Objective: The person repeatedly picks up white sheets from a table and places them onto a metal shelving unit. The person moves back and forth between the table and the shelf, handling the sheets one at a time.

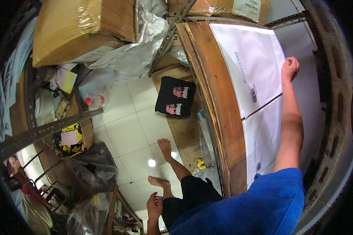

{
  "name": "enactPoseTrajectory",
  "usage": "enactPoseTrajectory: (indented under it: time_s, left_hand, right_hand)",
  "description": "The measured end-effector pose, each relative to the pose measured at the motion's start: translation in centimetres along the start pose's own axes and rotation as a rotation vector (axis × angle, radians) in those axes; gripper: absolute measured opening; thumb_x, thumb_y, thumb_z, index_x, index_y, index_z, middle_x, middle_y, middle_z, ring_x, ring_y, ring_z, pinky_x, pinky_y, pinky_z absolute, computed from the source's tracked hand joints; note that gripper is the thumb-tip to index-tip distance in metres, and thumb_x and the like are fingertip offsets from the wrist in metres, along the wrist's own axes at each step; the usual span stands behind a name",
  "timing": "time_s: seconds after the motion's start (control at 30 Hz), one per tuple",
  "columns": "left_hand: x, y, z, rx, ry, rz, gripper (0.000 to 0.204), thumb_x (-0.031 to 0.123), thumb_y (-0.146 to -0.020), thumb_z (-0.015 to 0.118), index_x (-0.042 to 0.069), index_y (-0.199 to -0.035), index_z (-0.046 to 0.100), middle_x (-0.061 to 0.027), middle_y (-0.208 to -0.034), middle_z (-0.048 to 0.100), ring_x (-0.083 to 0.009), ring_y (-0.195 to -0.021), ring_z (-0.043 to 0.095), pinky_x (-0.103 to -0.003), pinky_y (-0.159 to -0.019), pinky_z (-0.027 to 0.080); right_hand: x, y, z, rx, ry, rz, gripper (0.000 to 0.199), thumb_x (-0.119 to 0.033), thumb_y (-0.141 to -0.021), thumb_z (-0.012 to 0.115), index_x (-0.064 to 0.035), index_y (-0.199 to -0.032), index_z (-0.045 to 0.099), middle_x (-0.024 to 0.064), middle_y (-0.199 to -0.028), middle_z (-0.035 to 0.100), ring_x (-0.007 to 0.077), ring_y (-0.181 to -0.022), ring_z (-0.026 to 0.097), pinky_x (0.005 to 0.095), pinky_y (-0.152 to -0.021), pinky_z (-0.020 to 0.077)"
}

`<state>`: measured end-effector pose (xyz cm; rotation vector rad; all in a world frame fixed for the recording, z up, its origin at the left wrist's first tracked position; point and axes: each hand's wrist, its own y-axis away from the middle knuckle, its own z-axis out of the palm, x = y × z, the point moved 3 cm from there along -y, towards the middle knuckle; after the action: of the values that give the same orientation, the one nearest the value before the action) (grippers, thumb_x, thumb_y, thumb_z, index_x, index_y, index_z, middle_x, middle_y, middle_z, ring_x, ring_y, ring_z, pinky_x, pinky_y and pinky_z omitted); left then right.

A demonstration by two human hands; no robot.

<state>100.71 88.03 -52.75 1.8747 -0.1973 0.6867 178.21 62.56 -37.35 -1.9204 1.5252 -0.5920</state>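
At the right edge of a large white mailing bag (253, 62), my right hand (290, 68) is closed with its fingers curled on the border. The bag lies flat on a brown wooden board (211, 70), next to another white mailing bag (262, 137) nearer me. My right forearm passes over the side of that nearer bag. My left hand (155, 205) hangs low beside my leg, its fingers loosely curled in, and nothing shows in it.
A folded black printed shirt (175, 97) sits on cardboard at floor level. A big cardboard box (78, 31) is at the upper left. A bottle with a red cap (95, 102), a dark plastic bag (94, 166) and a metal shelf bar (47, 131) are on the left.
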Motion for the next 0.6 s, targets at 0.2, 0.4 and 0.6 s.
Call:
enactPoseTrajectory:
  time_s: [0.2,0.4,0.6]
  left_hand:
    - [0.7,5.3,-2.2,0.148,-0.054,0.253,0.035,0.011,-0.087,0.062,-0.004,-0.117,0.055,-0.0166,-0.091,0.065,-0.0259,-0.08,0.065,-0.035,-0.072,0.053]
    - [3.3,18.3,-9.1,0.47,-0.032,0.453,0.034,0.015,-0.087,0.062,-0.001,-0.116,0.056,-0.0181,-0.099,0.064,-0.03,-0.089,0.065,-0.038,-0.077,0.053]
    - [-3.9,36.4,-13.9,0.806,-0.136,0.598,0.03,0.014,-0.085,0.062,0.002,-0.112,0.058,-0.0142,-0.105,0.061,-0.0303,-0.086,0.064,-0.038,-0.074,0.053]
  right_hand:
    - [-22.5,11.3,-11.4,-0.005,-0.715,-0.133,0.005,0.0,-0.084,0.052,-0.0015,-0.086,0.055,0.0156,-0.104,0.063,0.0292,-0.1,0.058,0.0368,-0.089,0.0454]
    - [-37.7,29.9,-30.8,-0.863,-1.449,-0.264,0.009,0.003,-0.086,0.044,-0.0008,-0.084,0.052,0.0119,-0.094,0.061,0.0207,-0.088,0.058,0.0321,-0.083,0.0456]
    - [-35.7,52.4,-43.1,-1.799,-1.631,0.61,0.006,-0.004,-0.091,0.052,-0.0057,-0.087,0.056,0.0081,-0.088,0.061,0.02,-0.077,0.059,0.0329,-0.074,0.0486]
